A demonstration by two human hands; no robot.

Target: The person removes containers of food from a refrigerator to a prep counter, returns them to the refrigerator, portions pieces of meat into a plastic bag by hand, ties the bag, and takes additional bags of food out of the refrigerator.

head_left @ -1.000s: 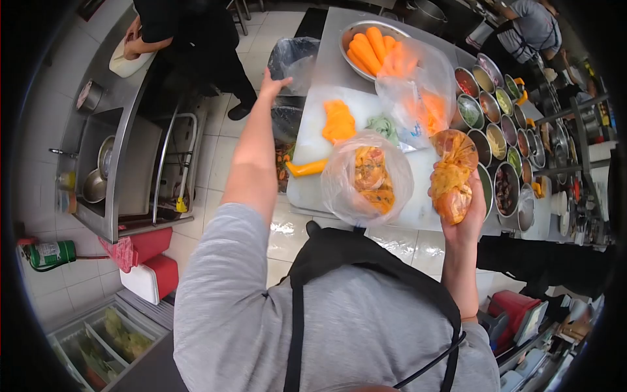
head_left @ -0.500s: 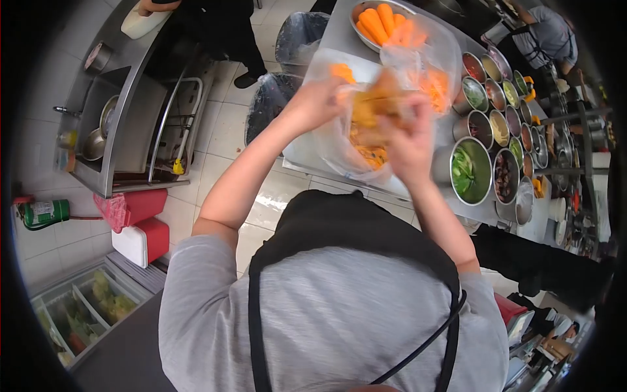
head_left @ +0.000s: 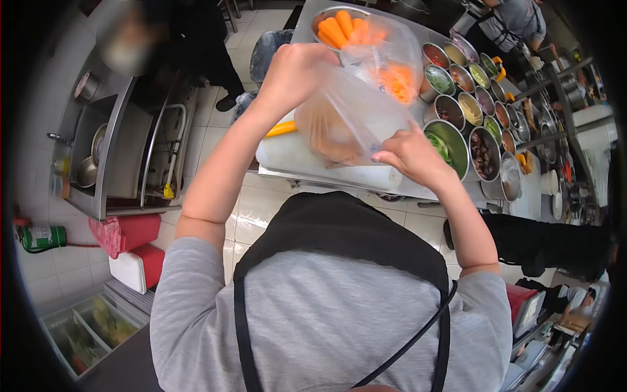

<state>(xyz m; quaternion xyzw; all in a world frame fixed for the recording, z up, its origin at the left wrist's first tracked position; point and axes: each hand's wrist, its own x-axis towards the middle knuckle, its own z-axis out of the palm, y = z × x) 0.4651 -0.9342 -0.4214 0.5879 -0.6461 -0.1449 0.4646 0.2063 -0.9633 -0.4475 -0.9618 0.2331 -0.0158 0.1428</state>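
Note:
A clear plastic bag [head_left: 356, 121] is stretched between my two hands above a white cutting board [head_left: 274, 155]. My left hand [head_left: 297, 75] grips the bag's upper left edge, fingers closed and partly hidden behind the knuckles. Lower down on the right, my right hand [head_left: 415, 155] pinches the other side of the bag between thumb and fingers. Something brownish orange shows dimly through the plastic; I cannot make out its pieces. A yellow handle [head_left: 281, 129] lies on the board left of the bag, its far end hidden.
Whole carrots [head_left: 336, 29] fill a metal bowl [head_left: 316, 18] at the back. Beside it lies another clear bag with shredded carrot [head_left: 397, 81]. Several metal pots of cut food, one with green vegetables [head_left: 437, 145], line the right. A sink counter [head_left: 114, 150] stands left; other people stand around.
My hands have moved apart, from close around the blurred orange-brown food to opposite edges of the bag. The bag is now pulled taut. The whole view has shifted slightly.

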